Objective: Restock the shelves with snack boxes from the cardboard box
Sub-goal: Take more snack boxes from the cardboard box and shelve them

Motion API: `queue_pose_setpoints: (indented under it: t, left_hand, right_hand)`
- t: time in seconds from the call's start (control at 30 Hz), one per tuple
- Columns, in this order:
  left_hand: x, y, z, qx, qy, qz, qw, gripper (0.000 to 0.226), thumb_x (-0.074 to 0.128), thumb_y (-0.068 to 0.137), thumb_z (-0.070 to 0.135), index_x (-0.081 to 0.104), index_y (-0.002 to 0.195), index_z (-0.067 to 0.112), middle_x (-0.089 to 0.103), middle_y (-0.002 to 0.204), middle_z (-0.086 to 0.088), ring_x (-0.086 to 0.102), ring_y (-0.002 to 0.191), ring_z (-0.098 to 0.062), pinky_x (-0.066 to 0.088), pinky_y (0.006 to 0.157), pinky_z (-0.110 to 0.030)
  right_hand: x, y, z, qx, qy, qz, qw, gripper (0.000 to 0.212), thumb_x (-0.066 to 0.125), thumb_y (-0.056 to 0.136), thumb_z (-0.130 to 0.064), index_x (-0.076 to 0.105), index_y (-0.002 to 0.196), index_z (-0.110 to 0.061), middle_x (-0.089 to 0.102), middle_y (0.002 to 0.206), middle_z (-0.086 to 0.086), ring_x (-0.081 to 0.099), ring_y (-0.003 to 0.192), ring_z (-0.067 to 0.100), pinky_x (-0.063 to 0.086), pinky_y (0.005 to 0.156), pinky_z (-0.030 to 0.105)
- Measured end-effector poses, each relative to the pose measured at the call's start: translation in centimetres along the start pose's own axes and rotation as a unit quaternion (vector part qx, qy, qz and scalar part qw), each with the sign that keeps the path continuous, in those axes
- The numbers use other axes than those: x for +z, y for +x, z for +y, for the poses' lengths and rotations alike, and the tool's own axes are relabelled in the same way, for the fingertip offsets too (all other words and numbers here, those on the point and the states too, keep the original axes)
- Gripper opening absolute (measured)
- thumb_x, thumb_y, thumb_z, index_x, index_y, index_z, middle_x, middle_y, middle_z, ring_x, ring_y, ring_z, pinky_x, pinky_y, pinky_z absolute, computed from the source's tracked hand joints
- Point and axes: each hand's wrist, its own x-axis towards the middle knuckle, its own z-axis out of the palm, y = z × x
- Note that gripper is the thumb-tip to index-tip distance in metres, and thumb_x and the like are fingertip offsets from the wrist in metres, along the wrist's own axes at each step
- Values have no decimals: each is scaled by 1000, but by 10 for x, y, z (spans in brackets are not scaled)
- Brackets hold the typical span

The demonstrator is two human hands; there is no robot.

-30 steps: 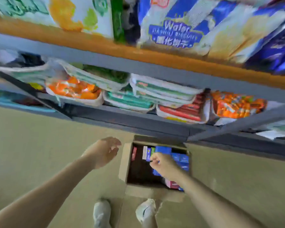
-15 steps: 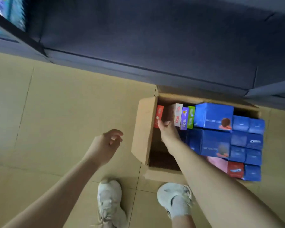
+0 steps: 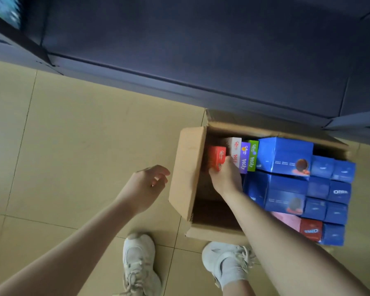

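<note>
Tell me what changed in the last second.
The view dropped from the shelves to the cardboard box. The right hand went to the slim boxes at its left end and now grips the red snack box. The left hand stays empty beside the flap.

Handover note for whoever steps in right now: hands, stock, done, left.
Right hand: down in the cardboard box, fingers round the red snack box at its left end, not lifted clear.
Left hand: holds nothing, fingers loosely curled, beside the box's left flap.
Stock: white, purple and green Pocky boxes stand upright right of the red one; blue Oreo boxes fill the box's right side.
Done: nothing visibly shelved; the dark shelf above looks bare.
Left: lift the red box out, shelve it, then the others.
</note>
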Motion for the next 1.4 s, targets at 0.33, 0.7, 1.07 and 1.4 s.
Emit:
queue_pose_setpoints:
  t: [0.33, 0.7, 1.07, 1.4]
  left_hand:
    - [-30, -19, 85, 113, -32, 51, 992, 38, 55, 90, 28, 50, 125, 16, 56, 119, 0, 52, 113, -21, 39, 93, -28]
    - [-13, -10, 45, 47, 73, -36, 996, 42, 68, 76, 45, 52, 110, 27, 58, 83, 12, 54, 68, -8, 35, 52, -8]
    - [15, -7, -3, -105, -70, 78, 989, 21, 65, 80, 37, 54, 87, 20, 64, 72, 4, 62, 64, -16, 46, 53, -25]
    - [3, -21, 37, -94, -118, 102, 983, 15, 63, 80, 39, 50, 77, 31, 63, 70, 13, 60, 52, 5, 36, 39, -8]
  right_hand:
    - [-154, -63, -5, -172, 236, 8, 956, 31, 39, 73, -16, 58, 93, -30, 68, 84, -2, 62, 86, 17, 48, 75, 32]
    - [-74, -19, -21, -99, 110, -4, 989, 28, 43, 91, -12, 59, 114, -13, 64, 113, 1, 58, 107, 14, 41, 83, 21]
    - [-37, 42, -14, 12, -213, 86, 973, 45, 66, 83, -28, 46, 118, -8, 35, 135, 16, 53, 108, 33, 47, 63, 38]
    - [-46, 1, -10, -153, -171, 80, 970, 36, 61, 86, -24, 50, 114, -5, 53, 122, 14, 53, 110, 27, 47, 77, 32]
